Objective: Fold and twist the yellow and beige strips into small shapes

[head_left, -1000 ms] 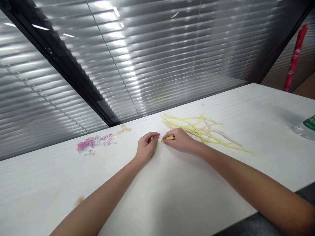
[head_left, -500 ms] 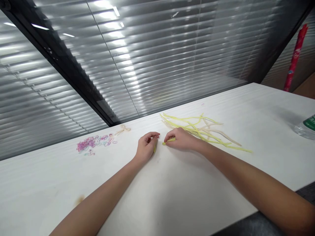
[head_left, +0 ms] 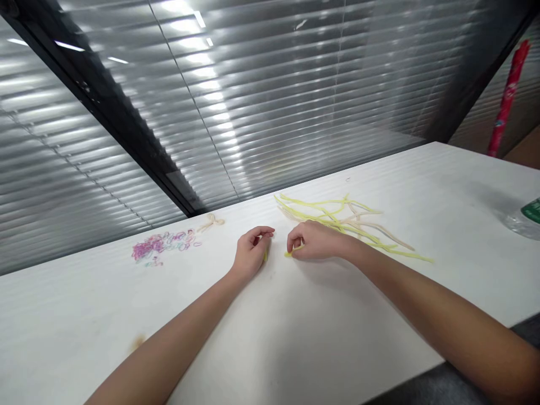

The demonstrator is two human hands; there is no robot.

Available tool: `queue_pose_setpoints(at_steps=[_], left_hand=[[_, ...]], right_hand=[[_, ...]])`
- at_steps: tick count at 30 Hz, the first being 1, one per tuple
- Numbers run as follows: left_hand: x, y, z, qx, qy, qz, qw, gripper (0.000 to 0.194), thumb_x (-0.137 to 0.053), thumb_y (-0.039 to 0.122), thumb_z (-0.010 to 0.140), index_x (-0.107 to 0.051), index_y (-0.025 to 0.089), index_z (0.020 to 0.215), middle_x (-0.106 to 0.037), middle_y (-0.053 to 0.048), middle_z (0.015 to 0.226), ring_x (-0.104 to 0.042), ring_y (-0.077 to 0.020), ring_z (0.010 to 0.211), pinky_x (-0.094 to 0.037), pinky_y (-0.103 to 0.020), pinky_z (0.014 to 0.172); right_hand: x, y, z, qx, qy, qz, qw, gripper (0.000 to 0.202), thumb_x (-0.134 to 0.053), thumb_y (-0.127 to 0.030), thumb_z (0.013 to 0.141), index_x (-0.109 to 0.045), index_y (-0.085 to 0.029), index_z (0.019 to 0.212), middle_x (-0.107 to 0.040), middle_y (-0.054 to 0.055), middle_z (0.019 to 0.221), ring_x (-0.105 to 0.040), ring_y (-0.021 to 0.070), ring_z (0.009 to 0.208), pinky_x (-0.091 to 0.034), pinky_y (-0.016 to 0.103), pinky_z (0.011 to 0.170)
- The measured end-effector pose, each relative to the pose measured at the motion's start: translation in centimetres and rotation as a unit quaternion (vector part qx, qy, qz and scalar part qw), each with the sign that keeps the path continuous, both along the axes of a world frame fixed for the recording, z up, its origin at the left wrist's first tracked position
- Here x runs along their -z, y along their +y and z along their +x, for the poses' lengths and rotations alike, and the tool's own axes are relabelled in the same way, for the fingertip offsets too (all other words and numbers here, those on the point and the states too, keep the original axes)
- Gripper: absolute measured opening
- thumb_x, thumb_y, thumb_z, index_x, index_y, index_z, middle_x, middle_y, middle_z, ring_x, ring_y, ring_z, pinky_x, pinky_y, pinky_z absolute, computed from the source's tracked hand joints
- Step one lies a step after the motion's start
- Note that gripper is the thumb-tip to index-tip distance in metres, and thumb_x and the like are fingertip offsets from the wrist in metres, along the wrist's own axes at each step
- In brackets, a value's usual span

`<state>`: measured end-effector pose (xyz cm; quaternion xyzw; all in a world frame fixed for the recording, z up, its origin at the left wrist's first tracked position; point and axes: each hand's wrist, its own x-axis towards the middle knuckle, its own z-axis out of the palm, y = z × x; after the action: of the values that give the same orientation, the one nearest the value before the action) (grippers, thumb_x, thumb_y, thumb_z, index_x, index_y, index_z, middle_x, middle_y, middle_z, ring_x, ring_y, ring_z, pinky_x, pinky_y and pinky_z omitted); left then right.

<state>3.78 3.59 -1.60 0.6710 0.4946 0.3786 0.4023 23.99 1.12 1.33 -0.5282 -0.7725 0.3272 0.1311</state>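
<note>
My left hand (head_left: 252,251) rests low over the white table with thumb and fingers pinched together. A short bit of a yellow pipe-cleaner-like strand (head_left: 265,256) shows at its inner side; the rest is hidden by the hand. Just to the right, my right hand (head_left: 317,241) is closed on the end of a yellow strand (head_left: 288,254), whose tip pokes out below the fingertips. Whether both bits belong to one strand I cannot tell. Behind my right hand lies a loose spread of yellow and beige strands (head_left: 379,243).
On the white table (head_left: 442,214), a heap of pink, purple and teal small loops (head_left: 154,246) lies at left, beside a beige strand bent into a bow (head_left: 211,221). At the right edge is a clear bottle with a green label (head_left: 530,216). Window blinds (head_left: 287,95) stand behind.
My right hand has shifted slightly right and towards me, drawing the yellow tip with it and widening the gap between the hands. My left hand has stayed put.
</note>
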Motion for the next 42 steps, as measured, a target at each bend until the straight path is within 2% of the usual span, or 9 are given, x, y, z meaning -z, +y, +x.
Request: queue_pose_setpoints(at_steps=[8,13,21,23,26,31,36,39,42], left_hand=[[0.1,0.1,0.0,0.0,0.0,-0.004,1.0,0.022,-0.054,0.029,0.08,-0.069,0.017,0.091,-0.069,-0.005,0.088,-0.054,-0.0129,0.066,-0.039,-0.026,0.061],[0.4,0.2,-0.1,0.006,-0.001,0.008,1.0,0.021,-0.055,0.029,0.08,-0.069,0.018,0.09,-0.069,-0.004,0.087,-0.055,-0.0131,0.068,-0.04,-0.026,0.063],[0.1,0.0,-0.1,0.002,0.01,0.005,1.0,0.021,-0.055,0.029,0.08,-0.069,0.018,0.09,-0.069,-0.004,0.086,-0.049,-0.0109,0.059,-0.037,-0.025,0.056],[0.0,0.0,-0.1,0.004,0.01,0.006,1.0,0.021,-0.055,0.029,0.08,-0.069,0.018,0.09,-0.07,-0.004,0.087,-0.05,-0.011,0.059,-0.038,-0.025,0.057],[0.1,0.0,-0.1,0.005,0.009,0.003,1.0,0.021,-0.055,0.029,0.08,-0.069,0.018,0.09,-0.07,-0.004,0.086,-0.05,-0.0112,0.06,-0.039,-0.025,0.058],[0.0,0.0,0.0,0.002,0.008,-0.004,1.0,0.021,-0.055,0.029,0.079,-0.069,0.018,0.09,-0.069,-0.004,0.085,-0.048,-0.011,0.058,-0.036,-0.025,0.054],[0.1,0.0,0.0,0.003,0.006,-0.004,1.0,0.021,-0.054,0.029,0.079,-0.069,0.018,0.09,-0.069,-0.004,0.085,-0.046,-0.0105,0.056,-0.036,-0.025,0.053],[0.2,0.0,-0.1,0.006,0.004,0.0,1.0,0.021,-0.054,0.028,0.08,-0.069,0.018,0.09,-0.069,-0.004,0.086,-0.05,-0.0114,0.059,-0.038,-0.025,0.056],[0.0,0.0,0.0,0.008,0.006,0.002,1.0,0.021,-0.054,0.028,0.079,-0.069,0.017,0.09,-0.07,-0.005,0.086,-0.054,-0.0133,0.065,-0.04,-0.026,0.06]], right_hand=[[-0.9,-0.3,0.2,-0.037,-0.036,-0.023,0.998,0.023,-0.06,-0.02,0.064,-0.072,-0.027,0.082,-0.069,-0.002,0.081,-0.058,0.0119,0.065,-0.036,0.021,0.053],[-1.2,-0.3,0.4,-0.063,-0.037,-0.066,0.995,0.018,-0.062,-0.023,0.063,-0.072,-0.027,0.078,-0.069,-0.003,0.077,-0.058,0.0117,0.063,-0.036,0.021,0.052],[-1.7,0.0,1.7,-0.137,-0.013,-0.131,0.982,0.017,-0.068,-0.031,0.063,-0.073,-0.024,0.077,-0.07,-0.002,0.075,-0.06,0.0137,0.066,-0.038,0.021,0.053],[-1.4,0.2,1.6,-0.115,0.02,-0.115,0.986,0.018,-0.067,-0.03,0.065,-0.073,-0.024,0.08,-0.071,-0.001,0.082,-0.062,0.0143,0.07,-0.04,0.021,0.056],[-0.6,0.3,1.0,-0.045,0.061,-0.049,0.996,0.018,-0.061,-0.027,0.069,-0.071,-0.024,0.084,-0.072,-0.001,0.09,-0.062,0.0147,0.075,-0.041,0.022,0.06],[0.4,0.0,-0.1,0.029,0.043,0.064,0.997,0.018,-0.058,-0.03,0.075,-0.072,-0.028,0.087,-0.071,-0.001,0.087,-0.059,0.0168,0.082,-0.039,0.025,0.069],[0.4,-0.4,-0.7,0.002,0.001,0.115,0.993,0.016,-0.056,-0.029,0.078,-0.071,-0.027,0.079,-0.068,-0.003,0.069,-0.054,0.0148,0.071,-0.037,0.031,0.081],[0.3,-0.6,-0.9,-0.01,-0.019,0.114,0.993,0.016,-0.057,-0.028,0.078,-0.072,-0.027,0.078,-0.069,-0.001,0.071,-0.054,0.0193,0.082,-0.034,0.035,0.088],[0.1,-0.8,-1.0,-0.05,-0.019,0.065,0.996,0.016,-0.06,-0.027,0.074,-0.074,-0.029,0.08,-0.071,0.001,0.078,-0.052,0.0244,0.096,-0.036,0.035,0.086]])
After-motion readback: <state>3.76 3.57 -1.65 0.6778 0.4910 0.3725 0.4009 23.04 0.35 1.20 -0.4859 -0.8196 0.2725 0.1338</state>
